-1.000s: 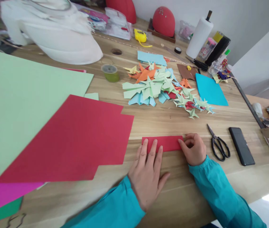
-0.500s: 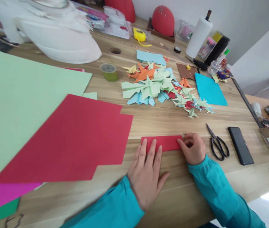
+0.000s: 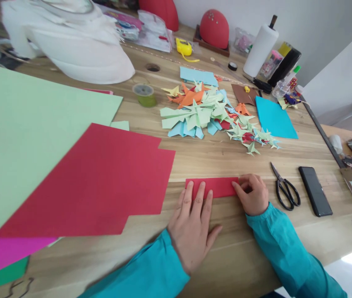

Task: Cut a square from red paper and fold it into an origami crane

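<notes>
A narrow red strip of folded paper (image 3: 221, 188) lies flat on the wooden table. Across its left part rests my left hand (image 3: 191, 227), fingers spread and flat, the thumb out to the right. My right hand (image 3: 252, 193) pinches the strip's right end between thumb and finger, its other fingers curled. To the right of that hand lie black-handled scissors (image 3: 286, 188), closed, blades pointing away. On the left a large red sheet (image 3: 95, 182) overlaps a pale green sheet (image 3: 39, 132).
Behind the strip sits a heap of folded paper stars (image 3: 200, 109) in several colours. A blue square of paper (image 3: 276, 118) lies right of it. A phone (image 3: 315, 190) is beyond the scissors. A thread spool (image 3: 144, 95) and a yellow tape measure (image 3: 184, 47) stand farther back.
The view has shifted very slightly, so the left-hand sheets appear a little to the right. Both hands stay in place on the red paper strip.
</notes>
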The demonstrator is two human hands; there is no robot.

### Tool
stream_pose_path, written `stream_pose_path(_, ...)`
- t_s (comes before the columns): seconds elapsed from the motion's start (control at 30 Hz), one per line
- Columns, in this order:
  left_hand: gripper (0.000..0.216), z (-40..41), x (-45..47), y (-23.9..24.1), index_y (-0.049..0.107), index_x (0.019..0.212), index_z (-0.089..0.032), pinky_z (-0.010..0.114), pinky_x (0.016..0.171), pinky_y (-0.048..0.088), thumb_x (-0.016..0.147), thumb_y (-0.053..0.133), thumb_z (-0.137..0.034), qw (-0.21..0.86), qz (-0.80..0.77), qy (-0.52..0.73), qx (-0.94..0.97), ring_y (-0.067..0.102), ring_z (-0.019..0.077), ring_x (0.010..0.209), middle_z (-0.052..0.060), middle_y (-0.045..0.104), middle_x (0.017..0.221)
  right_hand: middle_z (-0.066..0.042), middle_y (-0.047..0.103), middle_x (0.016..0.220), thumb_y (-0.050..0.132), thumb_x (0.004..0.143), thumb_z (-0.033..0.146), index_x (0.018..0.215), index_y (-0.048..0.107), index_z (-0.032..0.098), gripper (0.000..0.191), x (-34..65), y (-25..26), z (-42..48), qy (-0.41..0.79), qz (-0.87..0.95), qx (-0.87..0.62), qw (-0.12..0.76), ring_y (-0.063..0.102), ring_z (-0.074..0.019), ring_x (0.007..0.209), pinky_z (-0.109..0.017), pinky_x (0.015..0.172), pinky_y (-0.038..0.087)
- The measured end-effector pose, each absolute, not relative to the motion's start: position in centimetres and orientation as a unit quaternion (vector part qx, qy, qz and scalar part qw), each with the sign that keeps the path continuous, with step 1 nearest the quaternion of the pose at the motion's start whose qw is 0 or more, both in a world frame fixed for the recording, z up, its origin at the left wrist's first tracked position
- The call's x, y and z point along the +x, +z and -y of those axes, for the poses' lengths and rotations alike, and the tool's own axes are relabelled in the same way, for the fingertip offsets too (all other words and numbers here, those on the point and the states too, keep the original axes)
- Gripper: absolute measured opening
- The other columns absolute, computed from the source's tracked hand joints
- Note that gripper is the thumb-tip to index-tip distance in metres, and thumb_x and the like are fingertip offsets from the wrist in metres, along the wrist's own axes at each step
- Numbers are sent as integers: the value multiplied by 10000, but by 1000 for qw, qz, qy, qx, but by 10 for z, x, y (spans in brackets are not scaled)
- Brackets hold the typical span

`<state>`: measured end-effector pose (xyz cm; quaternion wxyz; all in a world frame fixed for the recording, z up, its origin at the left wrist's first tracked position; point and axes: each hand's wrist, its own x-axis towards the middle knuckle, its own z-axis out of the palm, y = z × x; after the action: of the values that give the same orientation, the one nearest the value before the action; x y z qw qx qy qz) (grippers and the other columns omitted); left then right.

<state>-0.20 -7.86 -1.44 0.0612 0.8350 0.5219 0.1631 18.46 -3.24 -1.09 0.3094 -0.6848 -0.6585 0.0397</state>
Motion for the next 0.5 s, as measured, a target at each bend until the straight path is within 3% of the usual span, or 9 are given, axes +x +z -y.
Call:
stream_pose_path(0.17,750,79,-1,-15,489,1292,-44,525,1072,227,764,495,-577,52,-527,163,833,144,413,1360,215,345,1429,-48,662,693,664,734,296,791,700,193,123,186,-12,33,13,679,-659,322,626,-202,752,-355,717,503)
stream_pose_path(0.5,748,80,-1,-16,482,1303,-69,513,1076,220,771,472,-595,46,-531,154,832,146,401,1363,195,334,1443,-53,681,649,637,777,271,726,712,191,120,190,-15,32,-41,731,-605,313,597,-224,810,-360,718,517)
